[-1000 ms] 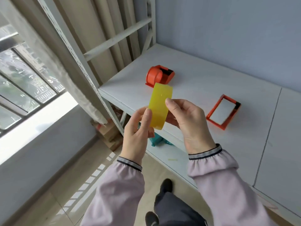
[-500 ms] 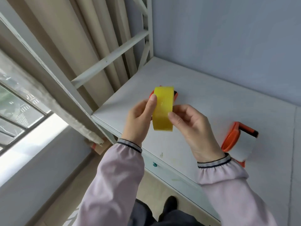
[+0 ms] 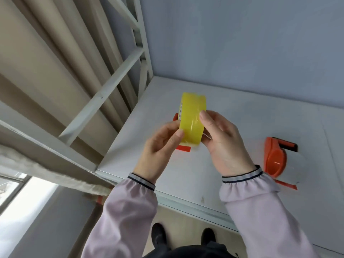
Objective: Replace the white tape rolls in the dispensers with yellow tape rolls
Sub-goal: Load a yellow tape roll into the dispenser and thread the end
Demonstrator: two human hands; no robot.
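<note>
We hold a yellow tape roll (image 3: 192, 119) edge-on in both hands above the bench (image 3: 232, 116).

Our left hand (image 3: 160, 144) pinches the roll's near lower side with thumb and fingers; our right hand (image 3: 224, 141) clasps the other side, thumb pressed on the tape face. One orange dispenser (image 3: 183, 147) lies near the bench's left edge, mostly hidden behind the roll and our left hand. A second orange dispenser (image 3: 275, 158), loaded with white tape (image 3: 296, 168), sits towards the front edge beside our right wrist.
</note>
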